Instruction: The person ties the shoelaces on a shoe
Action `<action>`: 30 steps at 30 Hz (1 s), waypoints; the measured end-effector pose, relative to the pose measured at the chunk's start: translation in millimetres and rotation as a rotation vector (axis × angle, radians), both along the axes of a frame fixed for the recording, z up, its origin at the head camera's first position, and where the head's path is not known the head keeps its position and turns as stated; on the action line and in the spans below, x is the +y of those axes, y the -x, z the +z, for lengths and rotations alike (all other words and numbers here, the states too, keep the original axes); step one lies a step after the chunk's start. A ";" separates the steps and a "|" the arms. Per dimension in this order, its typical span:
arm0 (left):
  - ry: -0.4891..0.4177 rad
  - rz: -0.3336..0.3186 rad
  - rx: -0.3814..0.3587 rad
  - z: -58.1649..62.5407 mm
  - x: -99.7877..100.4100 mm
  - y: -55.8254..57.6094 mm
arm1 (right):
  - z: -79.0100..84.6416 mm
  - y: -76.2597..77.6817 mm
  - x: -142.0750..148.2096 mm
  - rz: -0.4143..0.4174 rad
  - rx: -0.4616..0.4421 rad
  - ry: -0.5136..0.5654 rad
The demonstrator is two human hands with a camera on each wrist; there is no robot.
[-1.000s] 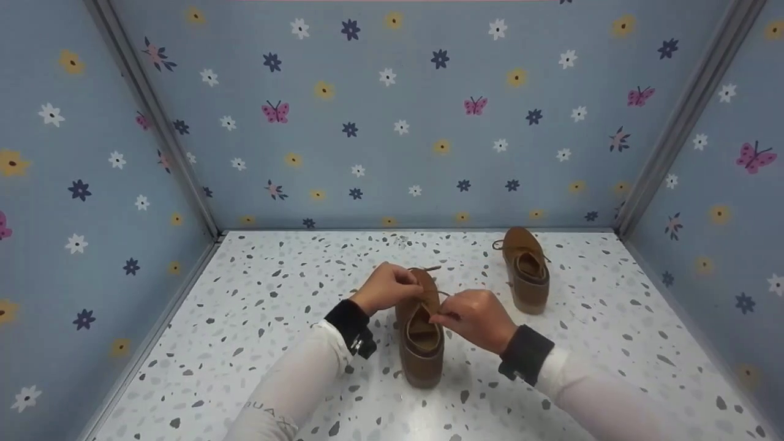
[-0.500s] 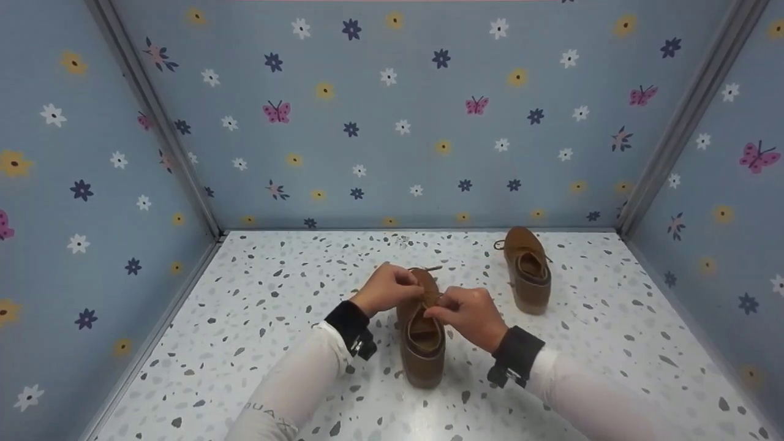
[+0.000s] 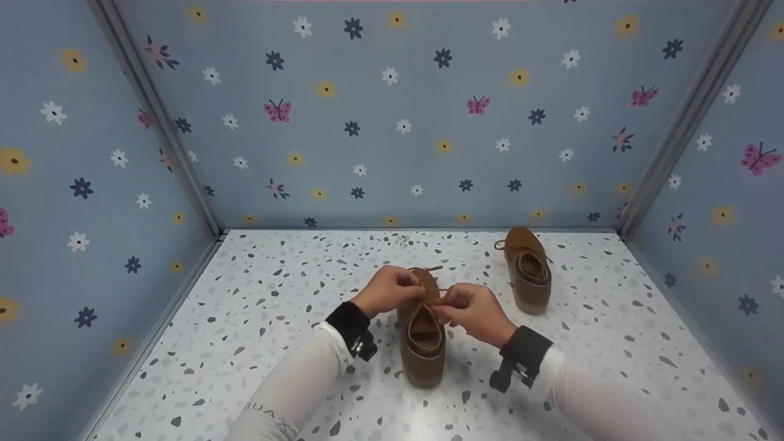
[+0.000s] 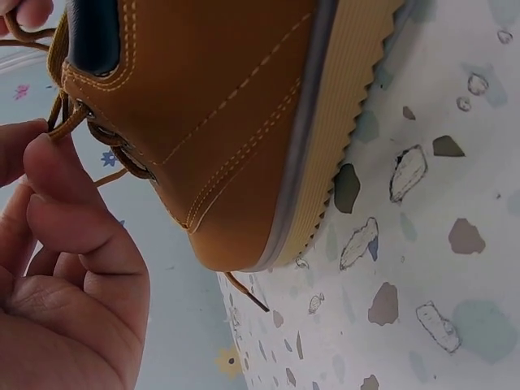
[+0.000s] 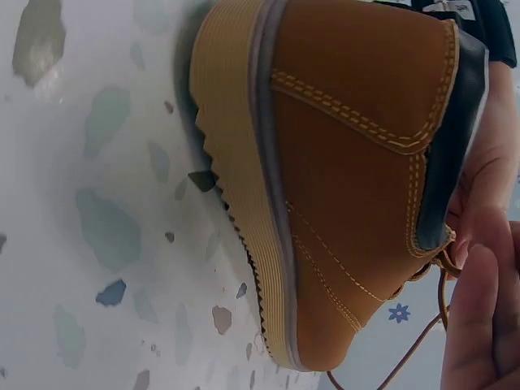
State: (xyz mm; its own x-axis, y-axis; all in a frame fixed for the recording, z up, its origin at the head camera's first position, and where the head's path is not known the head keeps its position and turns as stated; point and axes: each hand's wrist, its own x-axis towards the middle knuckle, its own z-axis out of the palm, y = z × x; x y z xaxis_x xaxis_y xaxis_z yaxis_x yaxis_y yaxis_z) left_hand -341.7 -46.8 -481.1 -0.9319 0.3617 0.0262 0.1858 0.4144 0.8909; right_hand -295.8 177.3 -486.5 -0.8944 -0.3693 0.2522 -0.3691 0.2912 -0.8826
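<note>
A brown ankle shoe (image 3: pixel 424 369) with a pale ridged sole stands upright, toe away from me. Over its lacing my left hand (image 3: pixel 389 290) pinches a brown shoelace (image 4: pixel 70 123) between thumb and finger, close to the top eyelets in the left wrist view. Right beside it, my right hand (image 3: pixel 476 312) holds another stretch of lace with thumb and fingertips; that hand's fingers (image 4: pixel 31 11) show around a lace loop at the upper left of the left wrist view. One lace end (image 4: pixel 252 296) hangs past the toe. The fingers partly hide the crossing of the laces.
A matching shoe (image 3: pixel 531 295) stands farther back on the right, its laces loose at the sides. Speckled white flooring (image 3: pixel 269 318) lies under both shoes. Blue flowered panels (image 3: pixel 380 135) with grey metal corner posts (image 3: pixel 162 131) enclose the back and sides.
The right hand first moves in left over the shoe's opening, then back right and slightly away from me, still holding lace. The left hand stays nearly in place.
</note>
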 end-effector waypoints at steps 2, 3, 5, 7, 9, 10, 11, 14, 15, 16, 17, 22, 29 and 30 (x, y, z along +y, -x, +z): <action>0.003 0.005 -0.003 0.2 0.4 0.1 | -0.1 1.0 0.7 0.012 -0.019 0.036; 0.006 0.008 -0.002 0.4 0.6 0.1 | 0.1 1.2 0.7 0.013 -0.024 0.048; 0.009 0.012 0.000 0.8 0.9 -0.1 | 0.1 1.7 0.2 -0.001 -0.019 0.044; 0.011 0.012 0.004 0.9 1.0 -0.3 | 0.0 1.9 -0.9 -0.037 0.014 0.010; 0.013 0.011 0.012 0.7 1.3 -0.2 | -0.2 1.2 -2.2 -0.085 0.063 -0.039; 0.013 0.009 0.018 0.7 1.4 -0.2 | -0.6 0.8 -2.8 -0.109 0.088 -0.064; 0.012 0.006 0.026 0.7 1.4 -0.1 | -1.1 0.3 -3.4 -0.131 0.114 -0.088; 0.019 0.003 0.049 0.8 1.6 0.2 | -2.6 -2.4 -4.9 -0.160 0.171 -0.124; 0.021 0.003 0.056 0.9 1.5 0.0 | -3.1 -3.3 -5.4 -0.159 0.183 -0.128; 0.025 0.002 0.063 1.0 1.7 -0.2 | -3.9 -4.3 -5.7 -0.154 0.190 -0.125; 0.029 0.002 0.069 0.8 2.0 -0.2 | -4.5 -5.2 -5.9 -0.149 0.197 -0.119; 0.049 0.006 0.090 -0.1 3.3 -0.3 | -7.9 -8.1 -9.7 -0.181 0.253 -0.080; 0.056 0.030 0.073 0.3 4.7 -0.9 | -13.1 -7.8 -18.5 -0.246 0.301 -0.120; 0.056 0.032 0.073 0.1 5.1 -0.7 | -13.4 -7.1 -19.0 -0.248 0.284 -0.134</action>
